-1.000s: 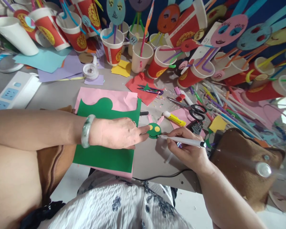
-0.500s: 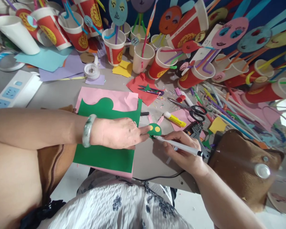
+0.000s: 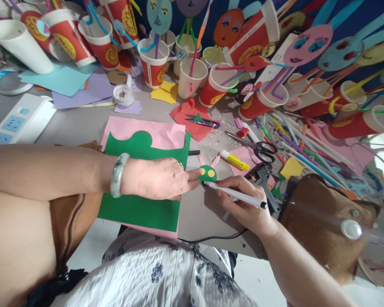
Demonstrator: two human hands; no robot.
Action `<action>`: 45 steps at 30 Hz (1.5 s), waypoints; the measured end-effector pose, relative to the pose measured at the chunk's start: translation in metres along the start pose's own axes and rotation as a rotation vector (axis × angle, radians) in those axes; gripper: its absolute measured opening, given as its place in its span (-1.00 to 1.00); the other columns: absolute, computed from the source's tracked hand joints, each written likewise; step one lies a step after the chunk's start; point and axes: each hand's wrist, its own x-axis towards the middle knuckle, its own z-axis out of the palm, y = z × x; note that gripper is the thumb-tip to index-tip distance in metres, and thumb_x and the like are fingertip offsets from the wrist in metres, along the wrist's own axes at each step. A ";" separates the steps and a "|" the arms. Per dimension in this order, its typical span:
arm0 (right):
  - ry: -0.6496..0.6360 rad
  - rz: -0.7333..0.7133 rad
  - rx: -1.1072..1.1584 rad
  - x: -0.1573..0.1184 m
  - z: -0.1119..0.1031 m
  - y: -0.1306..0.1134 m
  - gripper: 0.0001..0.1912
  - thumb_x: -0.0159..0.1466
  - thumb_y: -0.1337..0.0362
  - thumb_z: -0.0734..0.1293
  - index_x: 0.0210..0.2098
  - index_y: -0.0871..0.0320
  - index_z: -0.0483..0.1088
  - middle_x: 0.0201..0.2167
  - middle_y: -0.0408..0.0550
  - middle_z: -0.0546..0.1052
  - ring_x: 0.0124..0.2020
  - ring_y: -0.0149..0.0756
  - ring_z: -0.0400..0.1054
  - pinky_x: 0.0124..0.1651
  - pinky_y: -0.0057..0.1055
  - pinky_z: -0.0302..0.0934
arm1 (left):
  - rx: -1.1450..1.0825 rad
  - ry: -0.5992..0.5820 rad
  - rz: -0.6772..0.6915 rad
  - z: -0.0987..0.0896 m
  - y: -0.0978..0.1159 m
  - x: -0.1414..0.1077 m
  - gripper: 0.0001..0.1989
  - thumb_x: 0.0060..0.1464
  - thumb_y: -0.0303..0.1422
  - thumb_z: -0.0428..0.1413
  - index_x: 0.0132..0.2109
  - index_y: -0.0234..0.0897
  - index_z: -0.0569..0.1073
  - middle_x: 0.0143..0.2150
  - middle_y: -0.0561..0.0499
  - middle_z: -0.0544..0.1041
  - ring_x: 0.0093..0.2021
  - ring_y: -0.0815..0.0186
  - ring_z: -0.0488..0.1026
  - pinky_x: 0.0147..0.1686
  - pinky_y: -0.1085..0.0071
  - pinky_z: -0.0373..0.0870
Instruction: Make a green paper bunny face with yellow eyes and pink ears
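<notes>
A small green paper rabbit face (image 3: 207,175) with two yellow round eyes and pink ears lies on the table between my hands. My left hand (image 3: 158,177), wearing a bangle and a ring, reaches over a large green sheet (image 3: 141,217). Its extended fingertips hold down the left edge of the face, one of them partly covering an eye. In the closed fingers of my right hand (image 3: 245,198) is a white marker pen (image 3: 240,195). The pen's tip is at the lower edge of the face; any mark there is too small to make out.
Pink paper (image 3: 166,128) shows under the green sheet. A yellow glue stick (image 3: 235,160), black-handled scissors (image 3: 265,150), purple snips (image 3: 203,121) and a brown bag (image 3: 326,230) lie around. Red paper cups (image 3: 153,64) with paper faces line the back. A power strip (image 3: 19,121) sits left.
My right hand and the marker pen have shifted very slightly left, with the pen's back end lower-left of before. My left hand and the rabbit face have stayed put.
</notes>
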 end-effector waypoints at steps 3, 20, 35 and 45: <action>0.006 0.005 0.015 0.000 -0.001 -0.001 -0.94 0.27 0.33 0.38 -0.26 0.09 0.41 -0.47 -0.15 0.62 -0.57 -0.41 0.47 -0.54 -0.52 0.26 | -0.016 -0.023 -0.014 -0.002 0.000 0.001 -0.55 0.31 -0.25 0.05 0.27 -0.33 0.30 0.43 -0.28 0.20 -0.32 0.32 0.48 -0.42 0.33 0.28; 0.058 0.046 -0.017 0.000 -0.004 -0.007 -0.92 0.20 0.35 0.37 -0.34 0.06 0.36 -0.54 -0.19 0.58 -0.65 -0.40 0.39 -0.59 -0.49 0.24 | 0.008 -0.021 -0.010 0.001 0.000 0.001 -0.57 0.31 -0.28 0.02 0.25 -0.32 0.32 0.38 -0.26 0.28 -0.34 0.31 0.49 -0.43 0.32 0.28; 0.041 0.064 -0.006 0.000 -0.003 -0.005 -0.94 0.24 0.34 0.36 -0.35 0.09 0.38 -0.53 -0.17 0.55 -0.63 -0.44 0.37 -0.56 -0.51 0.25 | -0.015 -0.028 -0.006 -0.004 0.001 0.001 -0.57 0.31 -0.29 0.04 0.25 -0.36 0.32 0.42 -0.29 0.22 -0.36 0.35 0.45 -0.44 0.34 0.29; 0.037 0.066 -0.002 0.000 -0.003 -0.007 -0.93 0.23 0.35 0.36 -0.34 0.08 0.37 -0.53 -0.18 0.56 -0.64 -0.44 0.36 -0.56 -0.51 0.24 | -0.025 -0.018 -0.003 -0.005 0.000 0.001 -0.60 0.29 -0.29 0.06 0.22 -0.34 0.35 0.45 -0.26 0.17 -0.36 0.36 0.45 -0.45 0.34 0.26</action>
